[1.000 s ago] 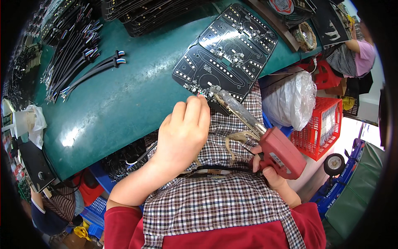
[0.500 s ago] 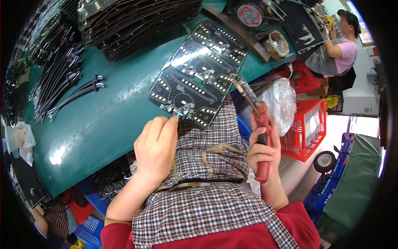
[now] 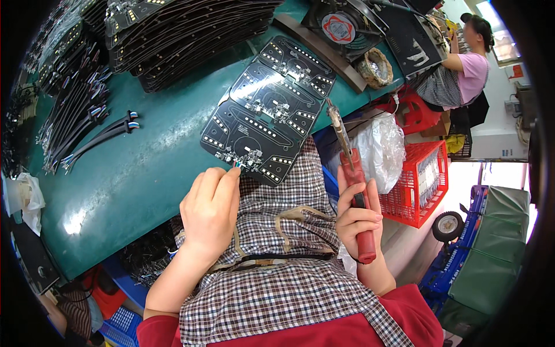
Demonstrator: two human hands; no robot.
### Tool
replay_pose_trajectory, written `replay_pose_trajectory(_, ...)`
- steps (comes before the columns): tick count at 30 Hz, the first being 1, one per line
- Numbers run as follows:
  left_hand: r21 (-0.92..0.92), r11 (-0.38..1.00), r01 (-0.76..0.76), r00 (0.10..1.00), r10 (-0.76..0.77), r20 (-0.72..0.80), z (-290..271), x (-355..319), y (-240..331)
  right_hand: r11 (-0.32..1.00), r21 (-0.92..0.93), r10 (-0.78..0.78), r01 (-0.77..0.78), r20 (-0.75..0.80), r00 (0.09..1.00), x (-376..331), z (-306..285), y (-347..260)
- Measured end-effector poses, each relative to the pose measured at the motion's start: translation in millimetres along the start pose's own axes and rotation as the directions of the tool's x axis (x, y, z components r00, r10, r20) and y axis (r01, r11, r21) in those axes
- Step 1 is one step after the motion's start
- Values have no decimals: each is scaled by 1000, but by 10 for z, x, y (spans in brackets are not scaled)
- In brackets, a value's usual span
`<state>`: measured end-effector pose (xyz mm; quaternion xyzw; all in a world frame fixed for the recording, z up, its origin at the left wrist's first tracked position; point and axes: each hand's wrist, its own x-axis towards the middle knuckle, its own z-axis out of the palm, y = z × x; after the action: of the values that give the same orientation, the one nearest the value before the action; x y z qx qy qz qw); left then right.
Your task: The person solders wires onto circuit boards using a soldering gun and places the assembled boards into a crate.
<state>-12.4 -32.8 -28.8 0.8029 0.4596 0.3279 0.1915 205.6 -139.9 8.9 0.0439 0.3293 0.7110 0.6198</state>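
A black circuit board panel [image 3: 269, 124] with rows of small light-coloured LEDs lies at the table's near edge. My left hand [image 3: 209, 211] is closed at its lower corner, pinching thin coloured wires [image 3: 237, 164] by the board's near components; the cable's rest is hidden behind the fingers. In my right hand [image 3: 359, 217] is a red-handled soldering gun [image 3: 353, 165], its fingers wrapped round the grip. The gun's metal tip points up and away, just beside the panel's right edge. Whether the tip touches the board I cannot tell.
Black cables [image 3: 75, 130] with coloured wire ends lie left on the green table [image 3: 150, 173]. Stacked black boards [image 3: 191, 34] stand behind. A fan [image 3: 338, 29], dark bar [image 3: 321, 52] and round coil-like holder [image 3: 374, 68] sit far right. A red crate [image 3: 407, 194] stands right; a person [image 3: 471, 69] works beyond.
The soldering gun has swung more upright, its tip shifting slightly right relative to the board. My left hand keeps its pinch on the wires. The whole view has shifted a little.
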Motion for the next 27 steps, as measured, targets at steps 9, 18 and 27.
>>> replay_pose_trajectory(9,-20,998,-58,997,57,-45,20,-15,-79,999,52,-12,13,-17,1000,30,-8,67)
replay_pose_trajectory(18,41,981,-190,982,190,-15,52,-21,-97,-196,-916,-245,349,390,888,-174,-348,-7)
replay_pose_trajectory(27,200,869,-452,892,438,112,10,-11,-177,-517,-840,-156,167,284,946,-286,-566,30)
